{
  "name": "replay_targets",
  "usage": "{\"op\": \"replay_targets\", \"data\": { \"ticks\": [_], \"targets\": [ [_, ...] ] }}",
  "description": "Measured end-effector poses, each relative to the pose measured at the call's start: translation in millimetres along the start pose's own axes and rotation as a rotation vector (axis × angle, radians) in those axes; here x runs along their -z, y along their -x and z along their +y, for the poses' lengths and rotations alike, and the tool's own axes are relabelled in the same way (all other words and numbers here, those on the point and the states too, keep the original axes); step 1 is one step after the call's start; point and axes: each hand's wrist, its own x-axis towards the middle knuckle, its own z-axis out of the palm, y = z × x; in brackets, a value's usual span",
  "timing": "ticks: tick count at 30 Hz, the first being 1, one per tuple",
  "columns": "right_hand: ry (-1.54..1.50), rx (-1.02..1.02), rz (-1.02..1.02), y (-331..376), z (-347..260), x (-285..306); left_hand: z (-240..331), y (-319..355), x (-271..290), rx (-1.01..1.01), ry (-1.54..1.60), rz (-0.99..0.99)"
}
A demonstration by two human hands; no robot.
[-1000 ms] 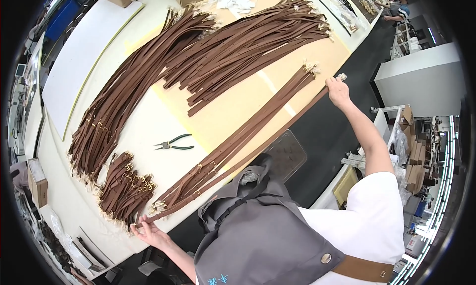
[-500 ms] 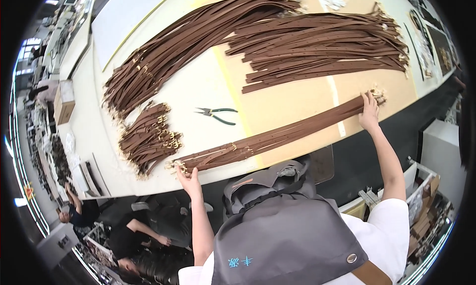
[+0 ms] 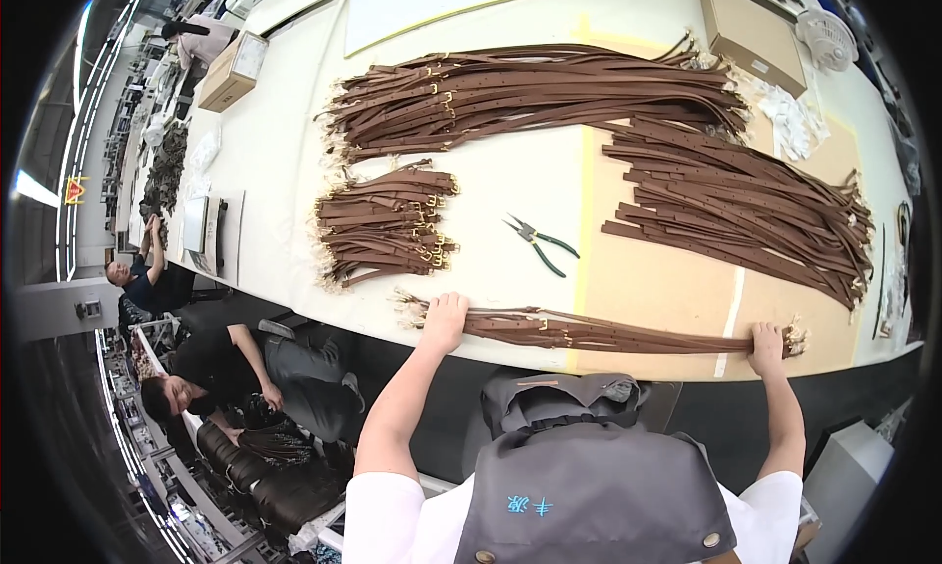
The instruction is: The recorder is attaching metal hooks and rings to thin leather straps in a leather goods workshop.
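A bundle of long brown leather straps (image 3: 628, 334) with gold buckles stretches along the table's near edge. Near its left end, my left hand (image 3: 446, 322) closes over the straps from above. Close to the metal-tipped right end, my right hand (image 3: 768, 342) grips the same bundle. Pliers (image 3: 542, 244) with dark green handles lie on the table beyond it. Farther left sits a pile of short buckled straps (image 3: 385, 226). Two larger piles, the buckled long straps (image 3: 530, 98) and the punched straps (image 3: 736, 201), spread across the far side and the right.
A cardboard box (image 3: 754, 34) and a white fan (image 3: 826, 40) stand at the far right, near white scraps (image 3: 791, 122). Another carton (image 3: 234, 71) is at the far left. Two people sit left of the table, one beside dark bundled material (image 3: 280, 466).
My view has turned, so the table appears shifted and levelled. My left hand has gone from the bundle's left tip to a grip over its top; my right hand still holds the right end.
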Motion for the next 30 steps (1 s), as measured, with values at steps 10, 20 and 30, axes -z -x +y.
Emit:
{"op": "replay_targets", "data": {
  "ticks": [10, 20, 30],
  "targets": [
    [-0.11, -0.078, 0.048, 1, 31, -2, -28, 35, -7, -0.08, 0.246, -0.055],
    [-0.057, 0.158, 0.356, -132, 38, 213, -172, -34, 189, -0.047, 0.135, 0.327],
    [0.252, 0.32, 0.643, -405, -26, 365, -365, -202, 274, 0.039, -0.197, 0.53]
  ]
}}
